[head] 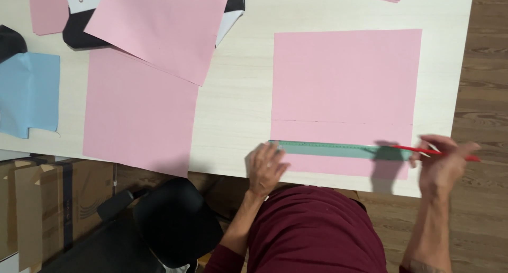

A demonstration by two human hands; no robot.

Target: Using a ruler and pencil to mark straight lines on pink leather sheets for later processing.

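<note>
**Ruler and red pencil on a pink sheet**

The person is leaning over a pale wood-grain desk point(238, 109), working on a large pink sheet point(346, 77) that is lying flat near the desk's near edge. A thin straight line is already running across this sheet, a little above a green ruler point(338, 149) that is lying along the sheet's lower part, parallel to that line.

The left hand point(266, 168) is pressing down on the ruler's left end, its fingers point(272, 152) spread flat and holding nothing else. The right hand point(443, 164) is sitting at the ruler's right end, its fingers closed narrowly around a red pencil point(439, 153), whose tip is pointing left toward the ruler's edge; whether the tip is touching the paper is too small to tell.

Further left, a second pink sheet point(137, 114) is lying flat, with a third pink sheet point(164, 24) overlapping its top corner at a tilt and covering part of a black and white fabric piece point(79, 29). A light blue fabric piece point(29, 93) is resting at the desk's far left. Below the desk, a black chair point(174, 220) is standing beside cardboard boxes point(47, 199).
</note>
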